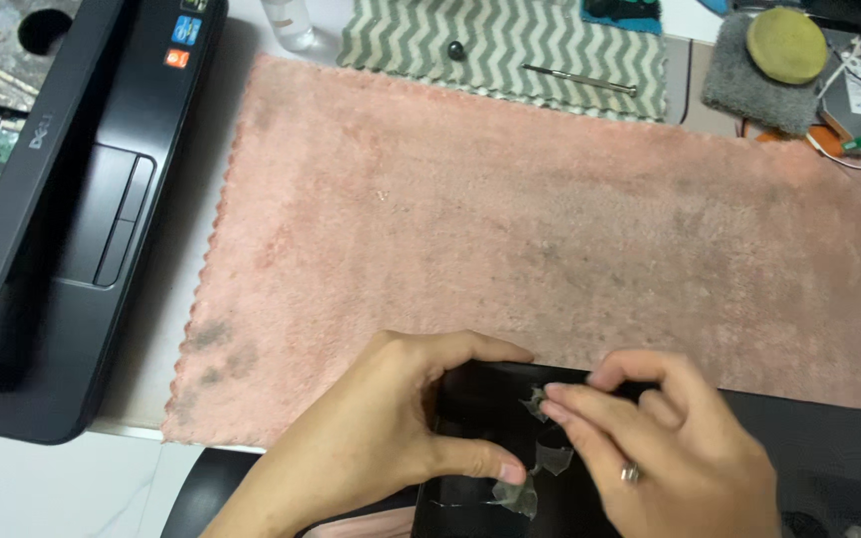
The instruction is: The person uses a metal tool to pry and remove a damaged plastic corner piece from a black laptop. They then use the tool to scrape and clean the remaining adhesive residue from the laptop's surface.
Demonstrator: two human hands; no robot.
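Head view: two bare hands work at scraps of clear film on a flat black glossy panel at six o'clock.

Left hand clamps the flat black glossy panel at its left end, fingers curled over the far edge and thumb pressed on the face. Right hand has thumb and forefinger closed together on the crumpled clear film scraps, which lie between the two hands, toward nine o'clock from the right hand and nearer to it at the top. The panel's long axis runs three to nine o'clock, resting on the near edge of a pink fluffy cloth mat. A black laptop base lies at nine o'clock, a thin metal tool at twelve.
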